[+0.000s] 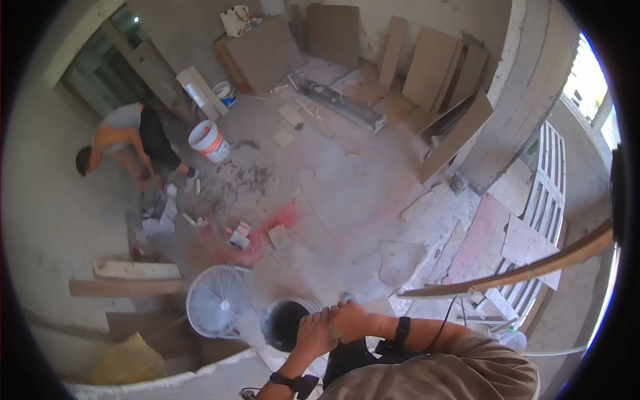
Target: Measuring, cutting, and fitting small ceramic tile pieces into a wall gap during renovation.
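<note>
Side by side at the lower middle, my left hand (316,335) and my right hand (351,321) are both closed, knuckles up and almost touching. Whatever they grip is hidden beneath the fingers. Just left of them stands a round bucket (268,328) with a dark inside, its rim partly behind my left hand. Pale dust hangs around the bucket. Beside it, further left, is a round fan (220,301) with a wire guard.
At the left, another person (119,137) bends over a whitish sack (162,215). A white-and-orange bucket (209,142) stands nearby. Boards (430,70) lean along the back wall. Right of me are a slatted white rack (548,173) and a long curved wooden strip (513,272). Wood planks (130,287) lie left.
</note>
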Available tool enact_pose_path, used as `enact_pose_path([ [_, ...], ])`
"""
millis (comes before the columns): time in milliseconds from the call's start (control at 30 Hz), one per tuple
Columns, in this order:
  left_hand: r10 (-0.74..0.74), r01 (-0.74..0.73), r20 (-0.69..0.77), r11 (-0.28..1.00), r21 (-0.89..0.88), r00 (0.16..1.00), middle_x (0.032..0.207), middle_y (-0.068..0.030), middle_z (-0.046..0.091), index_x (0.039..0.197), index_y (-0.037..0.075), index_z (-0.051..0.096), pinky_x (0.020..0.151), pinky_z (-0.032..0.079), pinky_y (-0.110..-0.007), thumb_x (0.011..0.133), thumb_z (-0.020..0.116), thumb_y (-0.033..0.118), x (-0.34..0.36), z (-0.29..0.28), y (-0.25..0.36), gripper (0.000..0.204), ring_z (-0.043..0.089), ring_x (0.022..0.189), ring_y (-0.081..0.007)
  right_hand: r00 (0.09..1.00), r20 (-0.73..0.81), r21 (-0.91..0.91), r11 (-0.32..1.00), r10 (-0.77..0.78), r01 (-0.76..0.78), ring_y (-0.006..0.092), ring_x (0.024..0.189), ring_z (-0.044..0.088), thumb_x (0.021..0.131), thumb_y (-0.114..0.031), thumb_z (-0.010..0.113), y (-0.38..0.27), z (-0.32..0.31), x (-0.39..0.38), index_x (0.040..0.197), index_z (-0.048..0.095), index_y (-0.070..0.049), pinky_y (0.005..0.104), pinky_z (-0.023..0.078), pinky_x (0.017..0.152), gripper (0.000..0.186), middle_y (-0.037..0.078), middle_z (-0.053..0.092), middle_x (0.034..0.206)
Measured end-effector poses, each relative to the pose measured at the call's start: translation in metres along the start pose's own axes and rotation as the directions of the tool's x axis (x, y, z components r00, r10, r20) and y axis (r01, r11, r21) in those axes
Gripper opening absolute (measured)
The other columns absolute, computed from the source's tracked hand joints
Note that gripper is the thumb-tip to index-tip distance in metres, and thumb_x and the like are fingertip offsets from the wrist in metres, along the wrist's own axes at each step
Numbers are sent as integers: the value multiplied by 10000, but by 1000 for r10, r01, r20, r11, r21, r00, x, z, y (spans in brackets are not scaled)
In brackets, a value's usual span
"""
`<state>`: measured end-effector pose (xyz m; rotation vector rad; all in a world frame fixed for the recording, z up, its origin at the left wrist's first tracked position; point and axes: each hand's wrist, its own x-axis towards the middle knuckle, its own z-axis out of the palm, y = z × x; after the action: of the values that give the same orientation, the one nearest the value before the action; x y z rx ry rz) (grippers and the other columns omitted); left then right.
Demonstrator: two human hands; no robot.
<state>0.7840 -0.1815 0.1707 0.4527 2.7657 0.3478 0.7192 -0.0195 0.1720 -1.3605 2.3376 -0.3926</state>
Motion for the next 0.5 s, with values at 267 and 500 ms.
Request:
enact_pose_path([
  [267, -181, 171, -435, 983, -63, 882, 1013, -245, 597, 1120, 27, 558, 829, 452, -550, 648, 747, 145, 202, -138, -155, 522, 563, 933, -463, 610, -673, 311, 909, 418, -278, 394, 1126, 595, 793, -244, 808, 206, -161, 29, 1195, 639, -12, 435, 487, 967, 494, 204, 638, 1205],
  [500, -253, 203, -610, 967, -151, 751, 1034, -223, 577, 1194, 46, 529, 847, 433, -533, 633, 772, 161, 398, -206, -267, 622, 540, 973, -440, 254, -253, 600, 357, 934, -716, 386, 915, 687, 802, -254, 737, 437, -110, 19, 969, 721, 10, 446, 549, 824, 313, 210, 722, 914],
])
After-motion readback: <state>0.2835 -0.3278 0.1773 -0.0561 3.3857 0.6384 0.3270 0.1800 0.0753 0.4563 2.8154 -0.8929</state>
